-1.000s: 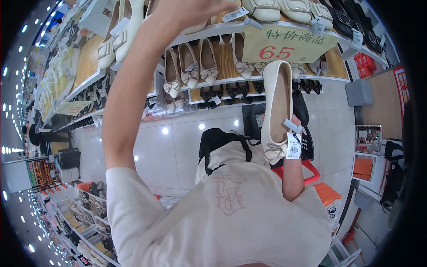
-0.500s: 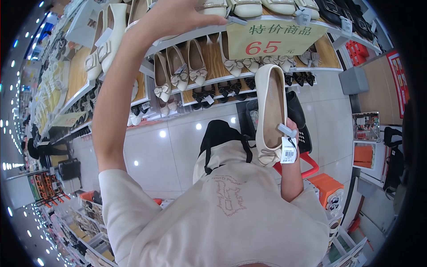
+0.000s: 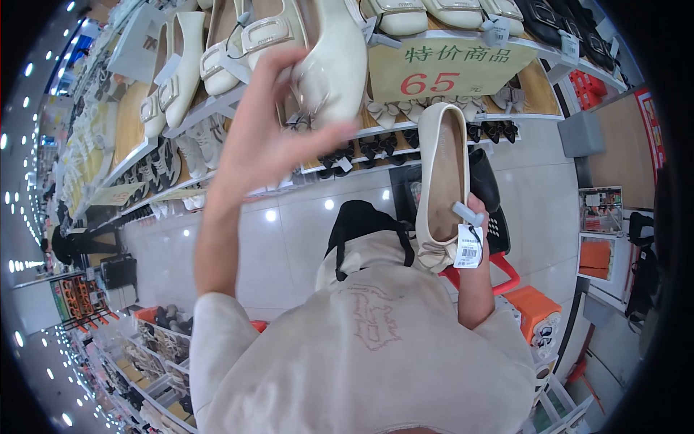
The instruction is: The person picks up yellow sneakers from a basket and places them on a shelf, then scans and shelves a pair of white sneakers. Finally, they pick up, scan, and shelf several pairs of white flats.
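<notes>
L hand (image 3: 278,137) gripping cream buckle shoe (image 3: 329,61) at shelf (image 3: 463,40); R hand (image 3: 473,210) clamps tagged flat (image 3: 441,181). Risk: buckle shoe slips, loose grip

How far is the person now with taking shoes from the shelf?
Done: a cream flat shoe with a price tag is off the shelf, in the right hand. In hand: the left hand grips a cream buckle shoe in front of the upper shelf. Left: probably to put them somewhere; neither shoe lies in the red basket below.
</notes>
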### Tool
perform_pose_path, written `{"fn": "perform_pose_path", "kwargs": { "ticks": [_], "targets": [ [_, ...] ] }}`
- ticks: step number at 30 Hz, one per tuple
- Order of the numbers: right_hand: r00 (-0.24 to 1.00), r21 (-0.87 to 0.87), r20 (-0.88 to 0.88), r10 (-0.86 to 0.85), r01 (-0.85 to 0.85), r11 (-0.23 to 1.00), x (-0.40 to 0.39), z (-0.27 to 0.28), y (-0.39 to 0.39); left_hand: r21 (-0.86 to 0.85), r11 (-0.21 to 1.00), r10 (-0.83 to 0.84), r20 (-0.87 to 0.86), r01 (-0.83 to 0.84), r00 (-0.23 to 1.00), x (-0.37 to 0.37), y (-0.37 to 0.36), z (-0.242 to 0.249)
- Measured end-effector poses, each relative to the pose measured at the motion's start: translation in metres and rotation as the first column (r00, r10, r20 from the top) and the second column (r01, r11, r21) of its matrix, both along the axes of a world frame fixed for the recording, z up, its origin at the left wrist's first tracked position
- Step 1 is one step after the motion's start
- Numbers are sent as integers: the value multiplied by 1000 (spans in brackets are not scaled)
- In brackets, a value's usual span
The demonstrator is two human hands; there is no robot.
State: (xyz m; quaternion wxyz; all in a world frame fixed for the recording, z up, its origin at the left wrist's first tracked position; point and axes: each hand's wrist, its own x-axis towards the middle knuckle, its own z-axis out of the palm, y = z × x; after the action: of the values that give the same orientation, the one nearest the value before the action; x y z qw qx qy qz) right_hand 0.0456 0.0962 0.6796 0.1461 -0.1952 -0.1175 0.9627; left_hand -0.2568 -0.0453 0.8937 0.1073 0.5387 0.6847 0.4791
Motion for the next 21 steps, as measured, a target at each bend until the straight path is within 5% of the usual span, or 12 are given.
{"fn": "perform_pose_path", "kwargs": {
  "ticks": [2, 4, 6, 7, 9, 10, 11, 12, 16, 21],
  "targets": [
    [998, 28, -56, -6, 8, 1000, 1, -4, 7, 160, 986, -113, 441, 46, 890, 18, -34, -19],
    [998, 5, -52, -16, 16, 1000, 2, -7, 11, 542, 814, -503, 475, 210, 722, 29, -57, -59],
    [996, 37, 70, -52, 49, 998, 1, -6, 13, 356, 927, -259, 839, -122, 479, 59, -99, -81],
    [997, 143, 3, -72, 71, 987, -6, -7, 11, 351, 927, -249, 841, -135, 481, 50, -109, -115],
    [997, 89, 63, -43, 37, 995, -8, -22, 13, 652, 743, -665, 695, 149, 274, 33, -128, -182],
    [993, 41, 117, -26, 21, 999, -8, -28, 11, 647, 751, -654, 705, 129, 273, 40, -134, -183],
    [998, -24, -56, 10, -12, 1000, -8, -15, 13, 635, 770, -635, 751, 63, 182, 50, -135, -178],
    [999, -31, -44, 20, -21, 999, -8, -14, 12, 619, 785, -617, 782, 0, 87, 59, -132, -169],
    [962, 183, 267, -52, 2, 983, -9, 1, 0, 502, 843, -539, 785, -195, -305, 93, -103, -134],
    [990, -1, 130, 63, -63, 998, -14, -1, -10, 417, 907, -422, 889, -63, -179, 102, -89, -133]
  ]
}}
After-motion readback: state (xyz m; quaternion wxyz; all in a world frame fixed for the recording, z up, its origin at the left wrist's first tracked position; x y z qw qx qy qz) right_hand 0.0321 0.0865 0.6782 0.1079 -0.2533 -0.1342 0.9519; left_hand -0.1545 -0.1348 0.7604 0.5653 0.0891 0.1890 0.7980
